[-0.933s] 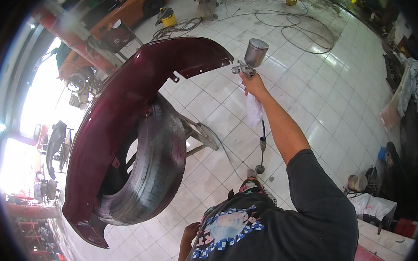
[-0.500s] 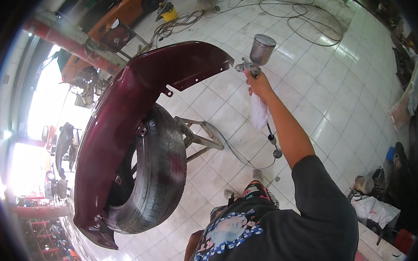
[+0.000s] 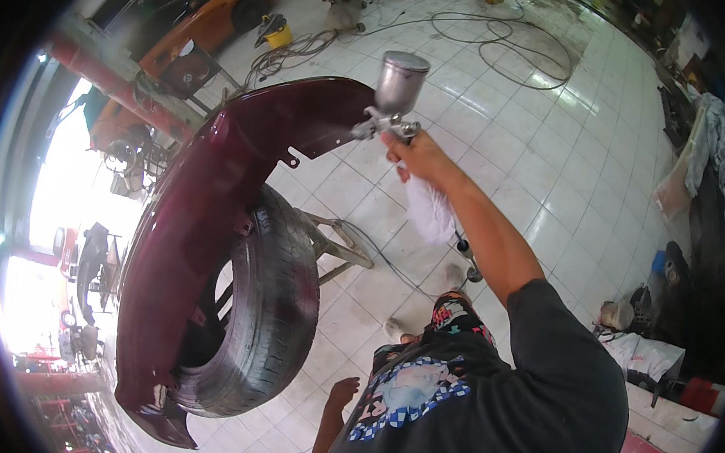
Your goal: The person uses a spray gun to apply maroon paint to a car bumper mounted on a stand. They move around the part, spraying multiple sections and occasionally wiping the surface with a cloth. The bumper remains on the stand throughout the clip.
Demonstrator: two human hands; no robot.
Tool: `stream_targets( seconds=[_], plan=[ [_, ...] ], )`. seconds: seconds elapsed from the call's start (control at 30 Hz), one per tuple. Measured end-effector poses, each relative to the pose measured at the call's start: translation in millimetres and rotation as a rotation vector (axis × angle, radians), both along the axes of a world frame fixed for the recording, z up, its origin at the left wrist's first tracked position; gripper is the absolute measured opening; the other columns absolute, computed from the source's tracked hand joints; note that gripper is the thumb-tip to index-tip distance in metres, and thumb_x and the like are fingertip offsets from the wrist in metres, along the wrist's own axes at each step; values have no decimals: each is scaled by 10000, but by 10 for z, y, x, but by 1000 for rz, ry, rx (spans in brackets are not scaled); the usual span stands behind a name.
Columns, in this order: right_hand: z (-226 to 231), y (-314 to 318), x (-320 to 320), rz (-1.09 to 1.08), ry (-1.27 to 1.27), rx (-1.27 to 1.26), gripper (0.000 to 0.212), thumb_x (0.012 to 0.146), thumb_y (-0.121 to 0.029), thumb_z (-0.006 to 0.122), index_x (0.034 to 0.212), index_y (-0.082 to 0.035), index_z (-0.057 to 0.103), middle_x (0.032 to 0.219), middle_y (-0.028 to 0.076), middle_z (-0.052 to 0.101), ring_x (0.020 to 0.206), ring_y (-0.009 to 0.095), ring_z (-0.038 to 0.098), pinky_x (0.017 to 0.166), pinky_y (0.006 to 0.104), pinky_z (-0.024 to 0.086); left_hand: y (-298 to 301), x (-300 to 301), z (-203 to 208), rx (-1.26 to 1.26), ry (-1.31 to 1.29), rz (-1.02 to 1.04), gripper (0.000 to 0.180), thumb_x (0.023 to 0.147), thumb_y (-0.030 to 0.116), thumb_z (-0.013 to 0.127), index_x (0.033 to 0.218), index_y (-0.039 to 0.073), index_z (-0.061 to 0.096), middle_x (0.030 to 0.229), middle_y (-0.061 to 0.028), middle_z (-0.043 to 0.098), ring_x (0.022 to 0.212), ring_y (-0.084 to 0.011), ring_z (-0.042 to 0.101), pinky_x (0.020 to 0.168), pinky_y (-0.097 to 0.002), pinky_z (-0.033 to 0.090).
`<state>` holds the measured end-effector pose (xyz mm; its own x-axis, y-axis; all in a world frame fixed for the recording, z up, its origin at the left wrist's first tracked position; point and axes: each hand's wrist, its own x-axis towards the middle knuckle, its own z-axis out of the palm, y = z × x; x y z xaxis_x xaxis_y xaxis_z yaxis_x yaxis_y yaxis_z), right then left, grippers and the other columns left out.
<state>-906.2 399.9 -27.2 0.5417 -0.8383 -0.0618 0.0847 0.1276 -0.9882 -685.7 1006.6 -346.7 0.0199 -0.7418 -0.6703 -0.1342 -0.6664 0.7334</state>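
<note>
My right hand [image 3: 419, 156] is closed around the handle of a spray gun [image 3: 388, 123], whose metal paint cup [image 3: 402, 79] stands on top. A white cloth [image 3: 429, 209] hangs below this hand, and a hose fitting shows beneath it. The gun's nozzle points left, just in front of the upper end of a glossy dark maroon car fender [image 3: 161, 240]. The fender curves around a worn tyre [image 3: 280, 321] propped on a stand [image 3: 341, 246]. My left hand [image 3: 342, 392] hangs low beside my body, holding nothing, its fingers loosely bent and apart.
A thin hose [image 3: 385, 260] runs over the tiled floor behind the stand. Coiled hoses [image 3: 527, 55], a yellow bucket [image 3: 280, 36] and an orange car [image 3: 201, 25] are farther back. Plastic-covered items [image 3: 718, 163] and a white bag [image 3: 647, 356] line the right side.
My right hand has moved left with the spray gun, from beyond the fender's tip to in front of it. My left hand has come into view low beside my body.
</note>
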Motion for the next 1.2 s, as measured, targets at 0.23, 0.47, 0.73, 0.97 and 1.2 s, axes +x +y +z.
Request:
stream_targets(
  seconds=[0.23, 0.47, 0.73, 0.97, 1.2],
  plan=[
    [-598, -997, -489, -159, 239, 32, 378, 976, -399, 676, 989, -26, 612, 736, 62, 594, 463, 123, 528, 388, 312, 460, -553, -606, 290, 350, -44, 222, 356, 950, 80, 575, 1298, 54, 644, 1118, -92, 720, 945, -178, 696, 782, -322, 561],
    [-955, -1386, -523, -227, 251, -178, 373, 989, -386, 650, 1141, -46, 646, 727, 57, 613, 648, 152, 613, 604, 357, 532, -764, -1376, 63, 311, -171, 220, 350, 950, 128, 591, 1283, 44, 659, 1159, -103, 718, 983, -187, 696, 825, -313, 550],
    [110, -636, -201, 169, -159, 13, 344, 991, -392, 660, 1151, -89, 628, 704, -15, 549, 521, 78, 493, 434, 284, 456, -1659, -1700, 356, 305, -257, 236, 355, 951, 184, 609, 1265, 33, 676, 1205, -116, 716, 1026, -197, 695, 874, -302, 538],
    [261, -753, -151, 312, -223, 78, 311, 1001, -322, 657, 1130, -46, 600, 702, 5, 575, 473, 84, 503, 424, 293, 458, -1686, -1644, 301, 280, -232, 343, 374, 954, 206, 612, 1262, 4, 678, 1220, -159, 715, 1071, -216, 690, 926, -295, 521],
    [-725, -1626, -632, 16, 47, 70, 342, 973, -375, 686, 1036, -41, 647, 646, -6, 525, 451, 95, 479, 402, 303, 457, -1736, -1667, 116, 357, -207, 314, 370, 955, 199, 615, 1262, 3, 677, 1186, -155, 725, 1054, -204, 690, 899, -302, 530]
  ],
)
